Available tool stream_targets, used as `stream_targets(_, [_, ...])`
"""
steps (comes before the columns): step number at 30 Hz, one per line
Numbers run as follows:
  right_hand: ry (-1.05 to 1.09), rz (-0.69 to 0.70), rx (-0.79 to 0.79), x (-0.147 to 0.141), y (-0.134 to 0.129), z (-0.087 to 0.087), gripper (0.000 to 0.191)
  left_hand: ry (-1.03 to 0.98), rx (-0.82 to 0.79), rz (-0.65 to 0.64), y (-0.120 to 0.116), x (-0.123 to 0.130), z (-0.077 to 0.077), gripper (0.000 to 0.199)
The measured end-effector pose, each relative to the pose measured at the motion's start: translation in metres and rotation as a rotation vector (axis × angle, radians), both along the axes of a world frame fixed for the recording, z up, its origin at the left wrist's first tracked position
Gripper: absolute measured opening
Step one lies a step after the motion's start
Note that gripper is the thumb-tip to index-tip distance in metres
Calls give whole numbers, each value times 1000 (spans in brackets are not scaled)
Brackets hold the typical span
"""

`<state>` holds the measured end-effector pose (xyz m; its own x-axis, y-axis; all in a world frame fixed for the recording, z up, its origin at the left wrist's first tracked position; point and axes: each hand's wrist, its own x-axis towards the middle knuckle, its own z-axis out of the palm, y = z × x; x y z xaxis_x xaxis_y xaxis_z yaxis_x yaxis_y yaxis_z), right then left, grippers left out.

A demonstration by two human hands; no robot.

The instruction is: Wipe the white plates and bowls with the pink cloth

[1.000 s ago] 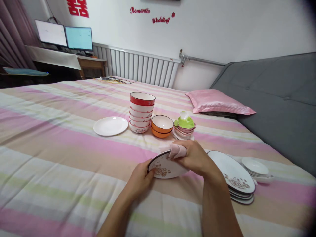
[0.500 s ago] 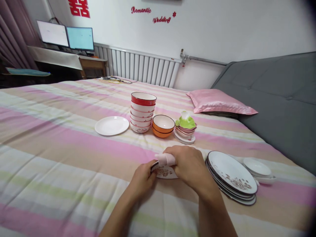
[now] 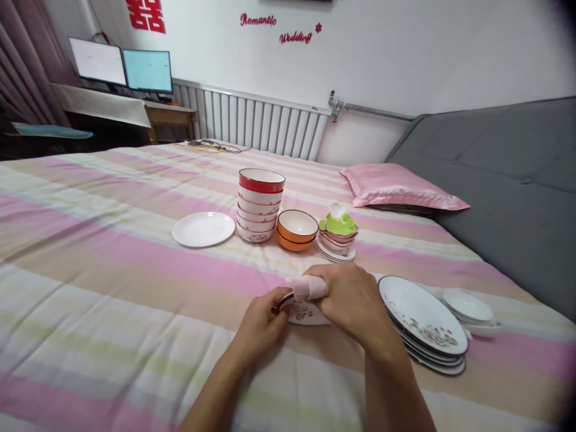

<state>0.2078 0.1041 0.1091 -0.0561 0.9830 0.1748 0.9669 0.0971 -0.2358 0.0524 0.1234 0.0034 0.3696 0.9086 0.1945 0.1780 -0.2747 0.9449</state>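
A white plate [image 3: 306, 314] with a dark rim and brown flower pattern is held low over the bed, tilted. My left hand [image 3: 264, 318] is closed on its left edge, thumb on top. In my right hand [image 3: 348, 300] is a folded pale pink cloth [image 3: 309, 287], pressed at the plate's upper rim; whether it is fabric or paper I cannot tell. The right hand covers much of the plate's right side. Just right of that hand lies a stack of similar dark-rimmed plates [image 3: 423, 315].
Beyond my hands stand a white oval plate [image 3: 204, 229], a tall stack of red-and-white bowls [image 3: 258, 210], orange bowls [image 3: 297, 231] and small dishes under a green leaf-shaped dish [image 3: 341, 224]. Small white dishes [image 3: 468, 305] lie far right. A pink pillow [image 3: 400, 186] rests by the grey headboard [image 3: 495, 162].
My right hand and the cloth have moved slightly right along the plate. My left hand and the plate have shifted a little to the right too.
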Motion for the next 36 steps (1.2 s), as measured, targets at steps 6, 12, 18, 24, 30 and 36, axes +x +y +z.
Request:
stream_targets(6, [687, -72, 143, 23, 18, -15, 22, -206, -144, 202, 6, -2, 6, 32])
stream_targets(12, [1510, -106, 192, 15, 45, -38, 33, -468, -389, 207, 1, 0, 9, 46])
stream_targets(18, [1921, -217, -13, 3, 61, -49, 35, -567, -501, 138, -6, 9, 9, 50])
stream_targets(24, [2012, -193, -223, -11, 66, -60, 29, -633, -470, 349, -13, 20, 6, 62])
stream_targets(30, [1927, -109, -248, -10, 62, -60, 33, -638, -400, 338, -13, 15, 6, 64])
stream_targets(36, [1809, -16, -204, 7, 55, -51, 35, -551, -403, 237, -12, 8, 4, 66])
